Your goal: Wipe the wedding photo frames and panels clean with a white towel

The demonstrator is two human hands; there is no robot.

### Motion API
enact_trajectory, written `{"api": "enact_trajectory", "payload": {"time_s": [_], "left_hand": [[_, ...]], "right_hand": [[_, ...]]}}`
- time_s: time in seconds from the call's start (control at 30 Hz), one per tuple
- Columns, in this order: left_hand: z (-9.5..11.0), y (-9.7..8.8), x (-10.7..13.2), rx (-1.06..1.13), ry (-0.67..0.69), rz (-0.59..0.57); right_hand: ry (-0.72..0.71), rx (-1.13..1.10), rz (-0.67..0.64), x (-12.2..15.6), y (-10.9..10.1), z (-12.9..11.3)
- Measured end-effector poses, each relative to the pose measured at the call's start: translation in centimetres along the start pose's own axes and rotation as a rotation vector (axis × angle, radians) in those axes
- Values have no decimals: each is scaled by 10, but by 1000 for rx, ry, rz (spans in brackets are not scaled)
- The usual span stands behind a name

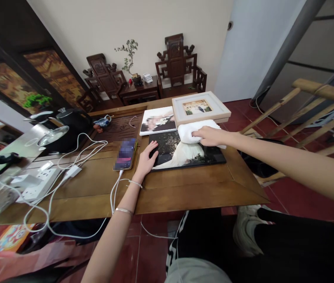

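A dark photo panel (167, 145) showing a white gown lies flat on the wooden table (167, 192). My left hand (148, 158) rests with fingers spread on its left edge. Bunched on the panel's upper right part is a white cloth (189, 133), gripped from above by my right hand (209, 136). Just behind the panel lies a lighter photo print (159, 120). Beside that, a pale wooden picture frame (224, 108) with a small photo inside sits on what looks like another frame or box.
Left of my left hand lies a phone (126, 154) on a charging cable. A white power strip (41, 184), looping cables and a black pot with a glass lid (54, 136) occupy the table's left side. Carved chairs (175, 59) stand behind; a bamboo rack (323, 92) is at the right.
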State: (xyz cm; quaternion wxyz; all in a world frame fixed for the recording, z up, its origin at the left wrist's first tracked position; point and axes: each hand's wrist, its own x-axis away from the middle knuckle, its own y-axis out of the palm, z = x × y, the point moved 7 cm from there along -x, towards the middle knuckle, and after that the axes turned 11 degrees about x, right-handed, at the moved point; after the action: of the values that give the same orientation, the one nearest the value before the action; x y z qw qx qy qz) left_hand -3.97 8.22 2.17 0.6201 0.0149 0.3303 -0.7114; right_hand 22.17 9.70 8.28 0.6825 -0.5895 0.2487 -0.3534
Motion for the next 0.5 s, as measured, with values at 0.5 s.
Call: {"api": "enact_trajectory", "payload": {"time_s": [0.5], "left_hand": [[0,-1,0,-1,14,5]], "right_hand": [[-4,-111,49,61,3,-54]]}}
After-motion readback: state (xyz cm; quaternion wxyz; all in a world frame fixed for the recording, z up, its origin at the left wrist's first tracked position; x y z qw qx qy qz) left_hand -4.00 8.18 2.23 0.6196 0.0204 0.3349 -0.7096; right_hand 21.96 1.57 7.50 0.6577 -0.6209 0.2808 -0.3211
